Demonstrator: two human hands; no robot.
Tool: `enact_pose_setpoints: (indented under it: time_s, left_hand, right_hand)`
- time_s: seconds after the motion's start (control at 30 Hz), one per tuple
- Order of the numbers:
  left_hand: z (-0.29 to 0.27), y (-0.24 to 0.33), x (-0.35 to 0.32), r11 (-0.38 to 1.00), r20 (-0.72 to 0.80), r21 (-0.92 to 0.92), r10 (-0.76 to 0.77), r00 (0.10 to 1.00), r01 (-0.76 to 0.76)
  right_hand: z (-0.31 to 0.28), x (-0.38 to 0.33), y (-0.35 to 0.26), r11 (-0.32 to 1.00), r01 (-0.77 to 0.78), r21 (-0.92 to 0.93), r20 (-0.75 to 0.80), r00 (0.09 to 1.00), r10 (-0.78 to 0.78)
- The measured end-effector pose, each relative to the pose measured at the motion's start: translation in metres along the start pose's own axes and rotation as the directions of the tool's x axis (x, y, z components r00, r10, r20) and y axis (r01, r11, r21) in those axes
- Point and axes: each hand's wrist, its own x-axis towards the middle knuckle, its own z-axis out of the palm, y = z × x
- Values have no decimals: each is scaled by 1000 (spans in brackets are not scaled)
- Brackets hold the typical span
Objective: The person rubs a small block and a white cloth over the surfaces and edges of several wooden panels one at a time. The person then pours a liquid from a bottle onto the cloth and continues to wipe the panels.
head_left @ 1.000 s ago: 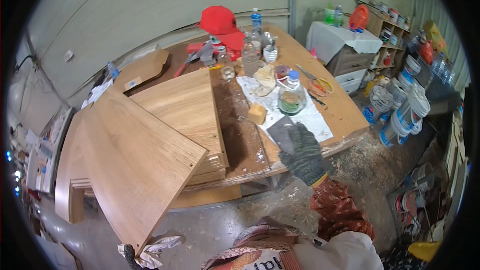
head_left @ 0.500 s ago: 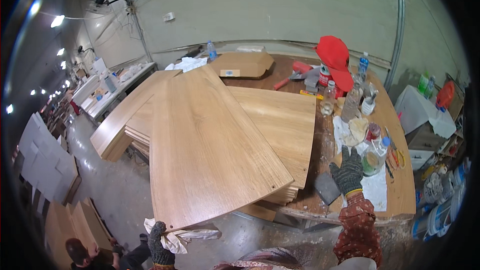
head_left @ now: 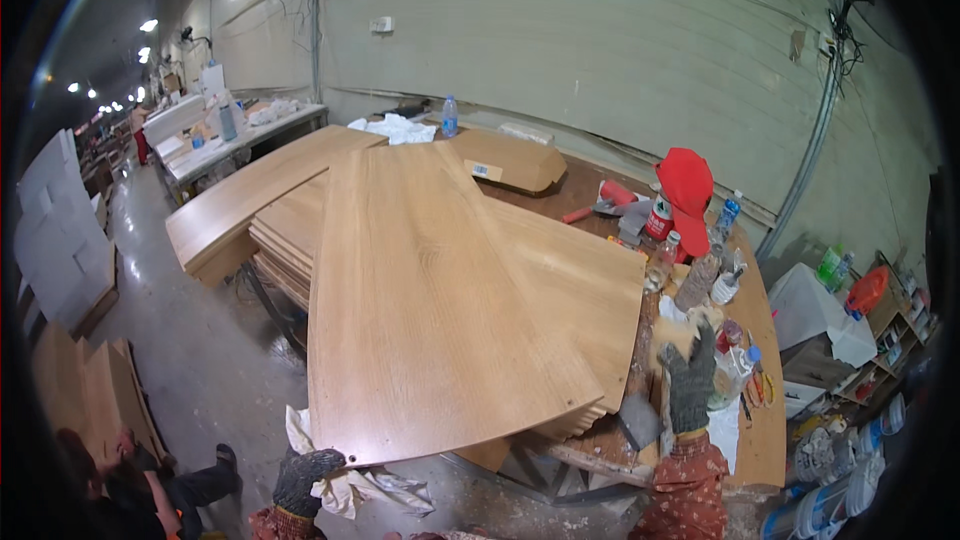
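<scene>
A large wood-grain board (head_left: 440, 310) lies aslant on a stack of similar boards (head_left: 575, 270). At its near left corner is my left hand (head_left: 300, 480), in a dark grey knit glove, closed on a crumpled white cloth (head_left: 370, 490); its fingers meet the board's edge. My right hand (head_left: 690, 390), gloved alike, reaches over the right side of the table, with a beige cloth (head_left: 676, 334) between thumb and fingers. Beside its wrist rests a grey block (head_left: 638, 422). A clear jar (head_left: 728, 385) stands just right of the hand.
Bottles (head_left: 698, 278), a red cap (head_left: 685, 185) and orange-handled pliers (head_left: 762, 388) crowd the table's right side. A cardboard box (head_left: 508, 160) lies at the back. Buckets (head_left: 830, 495) stand on the floor at right. Another person (head_left: 110, 480) sits low at left, near leaning panels.
My right hand has moved forward from beside the grey block to the beige cloth and closed on it. My left hand stays at the board's corner with the white cloth. The view has shifted.
</scene>
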Motion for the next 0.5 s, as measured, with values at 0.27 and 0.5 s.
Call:
enact_pose_setpoints:
  time_s: [0.27,0.5]
  left_hand:
    - [-9,39,22,854,197,-511,-1,981,103]
    - [-72,-37,91,515,-3,-856,-101,995,50]
  right_hand:
    - [111,-22,-75,917,-304,258,356,912,203]
    - [151,-100,-144,870,-415,266,538,813,223]
